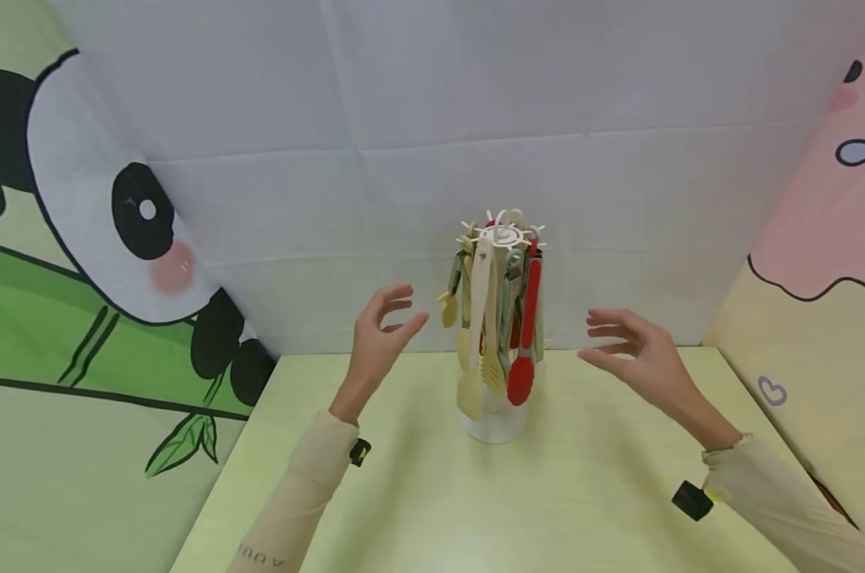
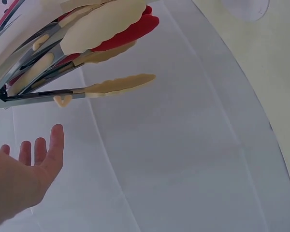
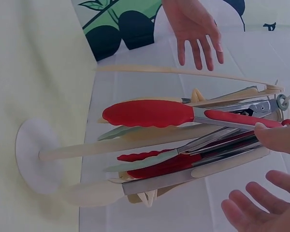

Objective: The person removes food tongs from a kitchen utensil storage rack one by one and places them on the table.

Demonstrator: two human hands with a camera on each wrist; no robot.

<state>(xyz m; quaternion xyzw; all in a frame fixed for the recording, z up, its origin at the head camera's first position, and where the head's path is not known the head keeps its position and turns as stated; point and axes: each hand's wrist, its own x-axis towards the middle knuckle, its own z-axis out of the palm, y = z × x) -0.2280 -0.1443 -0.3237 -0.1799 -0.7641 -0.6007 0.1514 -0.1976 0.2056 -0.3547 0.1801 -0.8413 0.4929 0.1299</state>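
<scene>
A white utensil stand (image 1: 495,430) with a spoked top holds several hanging kitchen utensils. Red-tipped tongs (image 1: 521,380) hang at its front right, and a long cream utensil (image 1: 469,396) with a broad end hangs at the front left. My left hand (image 1: 379,338) is raised to the left of the stand, apart from it, thumb and fingers spread. On the other side, my right hand (image 1: 638,350) faces the stand with loosely bent fingers and holds nothing. Yellow-tipped tongs (image 2: 118,86) hang closest to the left hand in the left wrist view. Green-tipped tongs (image 3: 140,160) show in the right wrist view.
The stand's round base rests on a pale yellow table (image 1: 418,501), near its back edge. A white cloth (image 1: 360,199) hangs behind. A panda-printed panel (image 1: 95,199) borders the left, and a pink and cream panel (image 1: 819,239) the right.
</scene>
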